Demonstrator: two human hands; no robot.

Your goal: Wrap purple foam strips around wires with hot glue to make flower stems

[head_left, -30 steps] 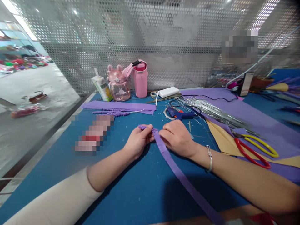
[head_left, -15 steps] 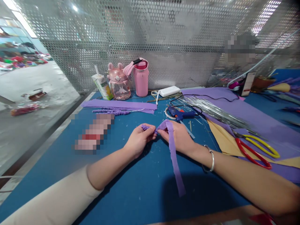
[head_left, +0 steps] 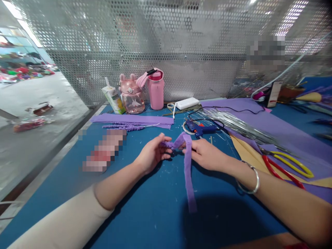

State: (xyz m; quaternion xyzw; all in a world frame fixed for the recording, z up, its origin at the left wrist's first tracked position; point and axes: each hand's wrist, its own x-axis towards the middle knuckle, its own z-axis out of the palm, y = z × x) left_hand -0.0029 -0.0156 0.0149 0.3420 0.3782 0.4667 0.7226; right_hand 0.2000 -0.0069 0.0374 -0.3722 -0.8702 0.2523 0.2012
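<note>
Near the middle of the blue tabletop, a crinkled purple stem [head_left: 168, 144] lies across the fingers of my left hand [head_left: 149, 157]. This hand curls loosely round it, with the thumb raised. From the stem runs a flat purple strip [head_left: 190, 176] of paper or cloth, folded over at the fingertips of my right hand [head_left: 207, 154]. These fingertips pinch around the fold, partly hidden by the strip. Its long tail hangs towards me over the tabletop. Just beyond my right hand rests a blue glue gun [head_left: 199, 129].
Behind my left hand lie purple sprigs [head_left: 123, 126] and stacked purple strips [head_left: 132, 119]. A straw carton [head_left: 113, 99], clear bottle [head_left: 133, 101] and pink bottle [head_left: 156, 91] stand by the perforated metal screen [head_left: 207, 74]. To the right are metal wires [head_left: 233, 122] and red-and-yellow-handled scissors [head_left: 293, 164].
My left thumb has lifted and its fingers have loosened around the stem. My right hand has turned and shifted slightly, its wrist further right. The strip's tail has swung a little left.
</note>
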